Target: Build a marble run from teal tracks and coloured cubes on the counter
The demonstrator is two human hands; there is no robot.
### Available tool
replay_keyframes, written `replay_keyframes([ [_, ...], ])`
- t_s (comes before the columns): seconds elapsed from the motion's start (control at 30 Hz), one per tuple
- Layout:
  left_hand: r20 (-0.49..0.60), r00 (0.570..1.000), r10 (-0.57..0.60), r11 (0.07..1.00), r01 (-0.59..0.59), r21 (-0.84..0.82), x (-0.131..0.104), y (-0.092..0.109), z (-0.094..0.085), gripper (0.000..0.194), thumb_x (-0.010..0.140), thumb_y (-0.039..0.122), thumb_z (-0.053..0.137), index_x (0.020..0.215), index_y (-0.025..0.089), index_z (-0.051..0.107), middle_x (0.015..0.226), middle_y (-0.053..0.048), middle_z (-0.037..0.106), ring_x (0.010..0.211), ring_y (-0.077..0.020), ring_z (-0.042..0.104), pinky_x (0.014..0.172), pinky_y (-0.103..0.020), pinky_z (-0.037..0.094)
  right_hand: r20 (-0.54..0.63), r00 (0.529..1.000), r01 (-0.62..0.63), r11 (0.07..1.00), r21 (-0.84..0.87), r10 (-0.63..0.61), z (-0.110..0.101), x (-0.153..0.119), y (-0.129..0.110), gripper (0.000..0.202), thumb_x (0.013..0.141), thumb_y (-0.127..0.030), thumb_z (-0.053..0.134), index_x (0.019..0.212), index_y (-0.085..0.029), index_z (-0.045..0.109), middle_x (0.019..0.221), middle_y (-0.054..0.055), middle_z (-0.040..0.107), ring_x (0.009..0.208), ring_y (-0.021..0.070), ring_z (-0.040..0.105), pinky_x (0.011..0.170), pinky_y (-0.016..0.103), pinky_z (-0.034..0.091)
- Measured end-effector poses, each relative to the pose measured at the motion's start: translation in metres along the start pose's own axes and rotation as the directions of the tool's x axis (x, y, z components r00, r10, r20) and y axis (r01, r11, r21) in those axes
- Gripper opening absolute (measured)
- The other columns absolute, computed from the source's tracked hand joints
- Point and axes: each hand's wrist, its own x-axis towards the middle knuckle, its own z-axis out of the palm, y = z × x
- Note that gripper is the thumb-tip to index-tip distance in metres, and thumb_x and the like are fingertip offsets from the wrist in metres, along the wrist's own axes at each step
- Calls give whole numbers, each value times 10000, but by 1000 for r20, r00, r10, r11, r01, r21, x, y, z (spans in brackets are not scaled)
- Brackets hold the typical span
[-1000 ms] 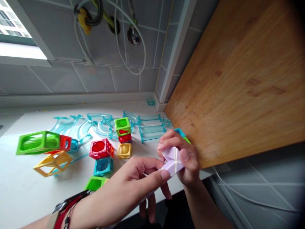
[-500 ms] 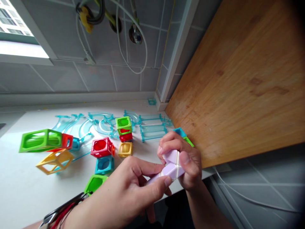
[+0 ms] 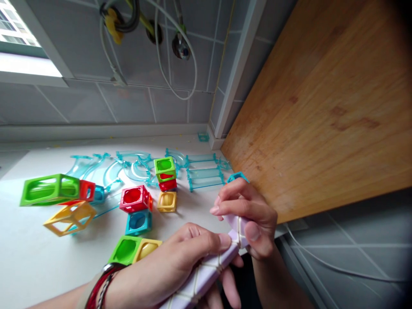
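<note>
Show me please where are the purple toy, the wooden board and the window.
Purple toy (image 3: 207,272): head view, on its long straight part.
Wooden board (image 3: 322,159): head view, middle of its face.
Window (image 3: 15,26): head view, on the visible glass.

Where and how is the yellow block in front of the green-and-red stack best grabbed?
Probably by pinching the left and right frame edges of the yellow block, coming from above and the near side: it looks squarely set, with the red block close behind.
</note>
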Motion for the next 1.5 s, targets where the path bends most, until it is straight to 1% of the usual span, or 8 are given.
replay_keyframes([
  [0.13, -43, 997, -63, 994, 59, -93, 1, 4, 2, 469, 915, 537, 536, 984, 123, 746, 667, -89, 738, 419, -105, 596, 434, -147, 423, 32, 999, -29, 998, 64, 27, -1, 2, 0, 394, 980, -455, 530, 1193, -292, 819, 1024, 101, 595, 772, 213, 605, 543, 340, 517],
  [0.53, 190, 968, -163, 951, 206, -230, 6, 6, -7, 520, 948, 560, 540, 1223, 136, 660, 780, -72, 755, 419, -101, 565, 380, -157, 411, -1, 999, -40, 938, 345, 43, 2, 5, 24, 260, 932, -424, 661, 927, -236, 841, 724, 43, 620, 526, 160, 616, 469, 309, 489],
  [0.73, 138, 989, -49, 975, 78, -209, 3, 7, 0, 540, 986, 585, 530, 1081, 94, 735, 718, -75, 721, 491, -92, 617, 438, -117, 453, -86, 991, -53, 880, 473, 105, 8, 9, 21, 203, 909, -412, 651, 894, -239, 757, 831, 41, 606, 590, 175, 639, 483, 309, 508],
  [1.03, 37, 990, 137, 980, -130, -151, 1, 0, 2, 278, 1031, 412, 557, 1187, 198, 639, 1147, -104, 727, 559, -97, 720, 497, -153, 547, -148, 976, -89, 919, 383, 157, 8, 12, 16, 231, 899, -426, 644, 1032, -256, 728, 1075, 64, 590, 815, 215, 650, 748, 404, 565],
  [1.13, 10, 980, 197, 978, -195, -72, 3, 1, 0, 315, 1039, 435, 544, 1283, 244, 601, 1233, -101, 692, 605, -133, 757, 518, -193, 574, -159, 967, -154, 957, 248, 197, 11, 11, 16, 367, 901, -555, 667, 1114, -261, 716, 1123, 89, 634, 936, 264, 645, 802, 422, 559],
  [1.3, -149, 923, 354, 927, -325, 186, 4, 2, -2, 453, 1005, 494, 605, 1396, 267, 570, 1196, -84, 691, 599, -125, 749, 541, -207, 581, -188, 907, -367, 926, 86, 377, 9, 8, 9, 607, 869, -731, 622, 1266, -273, 648, 1091, 76, 671, 865, 239, 632, 714, 346, 540],
  [1.43, -197, 834, 516, 796, -381, 471, 0, 6, -8, 529, 1011, 475, 602, 1488, 261, 526, 961, -37, 737, 561, -120, 714, 516, -199, 566, -171, 849, -501, 864, 44, 500, 0, 5, -6, 507, 869, -664, 686, 1148, -240, 683, 873, 28, 633, 704, 181, 588, 586, 269, 481],
  [1.5, -173, 775, 607, 657, -367, 659, -2, 6, -12, 491, 1029, 424, 581, 1486, 248, 547, 813, -6, 717, 554, -116, 688, 504, -184, 536, -160, 838, -517, 853, 67, 521, -1, 3, -14, 500, 834, -638, 750, 1126, -238, 680, 859, 17, 624, 698, 168, 588, 580, 254, 477],
])
